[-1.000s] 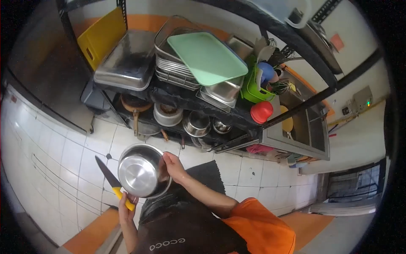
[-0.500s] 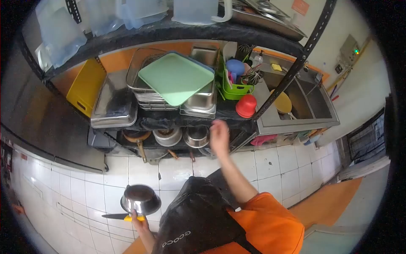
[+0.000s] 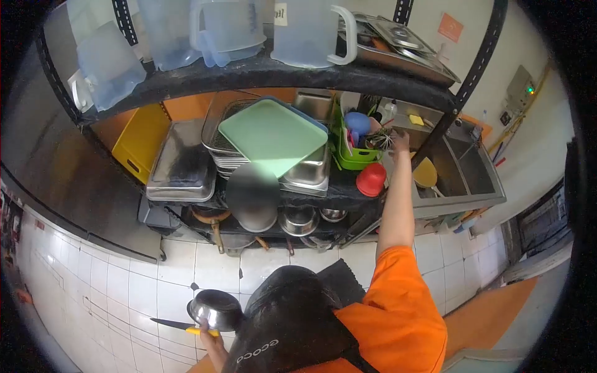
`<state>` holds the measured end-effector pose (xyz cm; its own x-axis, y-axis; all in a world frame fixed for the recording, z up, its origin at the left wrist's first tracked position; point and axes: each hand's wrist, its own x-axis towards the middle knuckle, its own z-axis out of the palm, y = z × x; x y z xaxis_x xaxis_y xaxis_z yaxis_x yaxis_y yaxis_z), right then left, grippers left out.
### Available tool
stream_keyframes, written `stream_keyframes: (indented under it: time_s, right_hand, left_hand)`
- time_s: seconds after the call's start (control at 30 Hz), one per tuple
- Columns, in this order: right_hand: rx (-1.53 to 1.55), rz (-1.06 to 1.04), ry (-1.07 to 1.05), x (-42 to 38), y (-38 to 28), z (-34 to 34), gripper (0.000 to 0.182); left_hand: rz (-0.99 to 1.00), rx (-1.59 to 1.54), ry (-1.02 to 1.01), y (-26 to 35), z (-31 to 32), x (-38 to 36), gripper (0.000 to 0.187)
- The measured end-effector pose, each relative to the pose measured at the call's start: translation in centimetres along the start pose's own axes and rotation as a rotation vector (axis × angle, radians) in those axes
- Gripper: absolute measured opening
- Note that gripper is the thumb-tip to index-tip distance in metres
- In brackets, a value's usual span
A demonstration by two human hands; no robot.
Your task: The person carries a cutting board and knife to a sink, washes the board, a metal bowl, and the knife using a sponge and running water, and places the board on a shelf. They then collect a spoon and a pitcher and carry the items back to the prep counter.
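Low at the left, my left hand (image 3: 214,343) grips a shiny metal bowl (image 3: 217,309) together with a knife (image 3: 177,324). The knife has a yellow handle under my fingers and a dark blade pointing left. My right arm is stretched out over the shelf, and my right hand (image 3: 402,142) is at the right side of a green basket (image 3: 359,158). Its fingers look extended beside a wire whisk (image 3: 384,139); whether they touch it is too small to tell. Also in the basket is a blue rounded utensil (image 3: 357,122). A red cup (image 3: 371,180) stands just below the basket.
A pale green tray (image 3: 273,137) tops stacked metal pans on the middle shelf. Plastic pitchers (image 3: 305,34) line the upper shelf. Pots (image 3: 298,221) sit below. A black metal post (image 3: 482,53) stands between shelf and sink (image 3: 457,149). A grey blurred patch hides part of the shelf edge.
My right hand has moved up and right, from in front of the shelf to beside the green basket. My left hand keeps the bowl and knife, slightly lower in view.
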<state>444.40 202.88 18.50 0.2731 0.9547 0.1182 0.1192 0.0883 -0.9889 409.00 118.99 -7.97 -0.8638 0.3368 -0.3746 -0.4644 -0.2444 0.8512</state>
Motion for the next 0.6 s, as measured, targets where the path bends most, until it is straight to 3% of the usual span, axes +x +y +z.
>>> stream_keyframes:
  time_s: [0.03, 0.1, 0.17, 0.2, 0.3, 0.33, 0.37, 0.47, 0.6]
  right_hand:
    - [0.005, 0.020, -0.055, 1.1, 0.9, -0.2, 0.057]
    - [-0.100, -0.191, -0.064, 3.3, 3.6, 0.0, 0.050]
    - [-0.163, -0.308, -0.047, 3.5, 3.8, 0.2, 0.043]
    - [-0.174, -0.323, -0.029, 2.5, 2.3, 0.0, 0.040]
    - [-0.140, -0.404, -0.031, -4.9, -6.5, -1.0, 0.039]
    - [-0.119, -0.436, -0.040, -6.9, -8.5, -1.2, 0.039]
    - [-0.071, -0.397, 0.033, -4.2, -6.0, -0.9, 0.042]
    - [-0.087, -0.623, -0.014, -5.7, -7.8, -1.4, 0.041]
    - [-0.154, -0.739, -0.019, -14.3, -15.2, -2.2, 0.039]
  left_hand:
    - [0.007, -0.005, -0.013, -0.1, 0.3, 0.1, 0.032]
    - [-0.208, -0.222, 0.049, 0.8, 1.7, 0.3, 0.032]
    - [-0.245, -0.135, 0.149, 2.1, 3.6, -0.1, 0.032]
    - [-0.262, -0.093, 0.198, 2.5, 4.3, -0.3, 0.033]
    - [-0.184, -0.177, 0.019, 2.9, 5.3, -0.8, 0.034]
    - [-0.203, -0.191, 0.056, 3.0, 5.3, -0.6, 0.034]
    - [-0.221, -0.204, 0.094, 3.1, 5.2, -0.3, 0.034]
    - [-0.226, -0.208, 0.110, 4.1, 6.5, -0.2, 0.033]
    - [-0.208, -0.145, 0.074, 4.2, 6.1, 1.0, 0.031]
